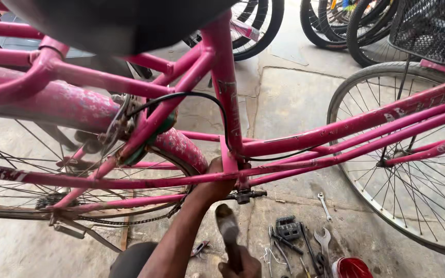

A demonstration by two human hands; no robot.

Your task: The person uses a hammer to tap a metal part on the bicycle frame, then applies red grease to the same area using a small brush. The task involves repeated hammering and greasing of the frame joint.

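Pink bicycle frame (284, 141) is standing across the concrete floor (294, 103). Left hand (213, 177) is gripping its bottom bracket area, fingers curled behind the tube. Right hand (240, 267), near the bottom edge, is closing around a hammer (227, 229). Spanners (323, 239) are lying right.

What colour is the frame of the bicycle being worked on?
The bicycle frame is pink with worn, scuffed paint, seen best in the head view.

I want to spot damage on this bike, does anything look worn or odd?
Yes. The pink mudguard over the rear wheel has paint flaking off in pale patches. The frame looks scuffed too. Tools lie scattered on the concrete floor.
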